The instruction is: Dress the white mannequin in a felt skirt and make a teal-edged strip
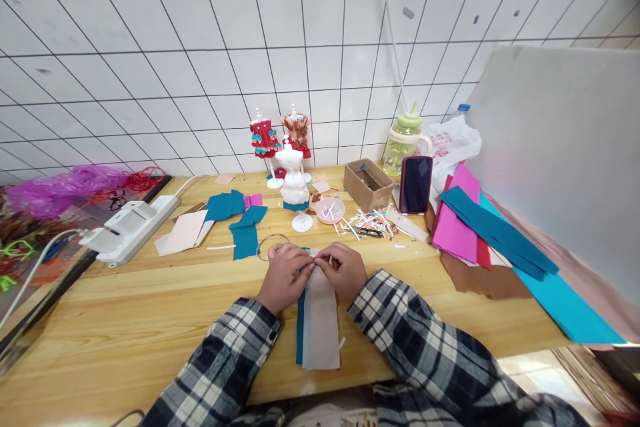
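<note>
A pale strip of fabric (321, 323) lies lengthwise on the wooden table (150, 307), on top of a teal strip (301, 330) that shows along its left edge. My left hand (284, 275) and my right hand (344, 269) meet at the far end of the strips. Both hands have their fingers curled and pinched onto the top edge of the pale fabric. A thin wire ring (273, 245) lies just behind my left hand.
A white miniature mannequin (295, 183) stands behind my hands, with two dressed ones (264, 137) at the wall. Teal and pink felt pieces (240, 213), a pink dish (330, 210), scissors (365, 231), a cardboard box (367, 183), a phone (416, 183), stacked felt sheets (480, 233) and a power strip (130, 227) surround them.
</note>
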`<state>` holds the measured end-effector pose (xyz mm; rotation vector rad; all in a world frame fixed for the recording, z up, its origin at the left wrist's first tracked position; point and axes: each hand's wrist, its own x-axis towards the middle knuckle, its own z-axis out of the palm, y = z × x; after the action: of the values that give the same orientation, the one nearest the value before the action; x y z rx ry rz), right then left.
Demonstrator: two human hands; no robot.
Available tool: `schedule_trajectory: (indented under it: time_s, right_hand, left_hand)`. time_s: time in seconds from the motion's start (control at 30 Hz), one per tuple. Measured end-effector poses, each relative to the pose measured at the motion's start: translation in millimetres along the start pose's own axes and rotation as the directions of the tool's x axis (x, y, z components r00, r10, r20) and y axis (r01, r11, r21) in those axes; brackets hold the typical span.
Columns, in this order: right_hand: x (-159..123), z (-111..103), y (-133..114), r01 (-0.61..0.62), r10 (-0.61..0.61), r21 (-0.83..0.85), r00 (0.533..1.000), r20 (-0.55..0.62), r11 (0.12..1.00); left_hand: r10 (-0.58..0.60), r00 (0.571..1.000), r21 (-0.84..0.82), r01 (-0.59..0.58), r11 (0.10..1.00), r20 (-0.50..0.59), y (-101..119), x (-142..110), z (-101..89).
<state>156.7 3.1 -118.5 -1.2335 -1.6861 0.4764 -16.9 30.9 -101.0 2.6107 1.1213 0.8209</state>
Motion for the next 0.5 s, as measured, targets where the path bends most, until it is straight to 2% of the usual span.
schedule_trajectory:
  time_s: [0.27, 0.43, 0.5]
  right_hand:
    - [0, 1, 1, -0.056, 0.054, 0.063, 0.998, 0.04, 0.996]
    - [3, 5, 9, -0.233, 0.215, 0.281, 0.972, 0.095, 0.931]
    - [5, 4, 12, -0.25, 0.24, 0.356, 0.968, 0.072, 0.9]
  left_hand:
    - [0.045, 0.999, -0.045, -0.045, 0.998, -0.009, -4, 0, 0.8]
    - [0.065, 0.998, -0.086, -0.064, 0.994, 0.009, -5, -1, 1.4]
    - [0.035, 0.999, -0.127, -0.037, 0.991, -0.022, -5, 0, 2.6]
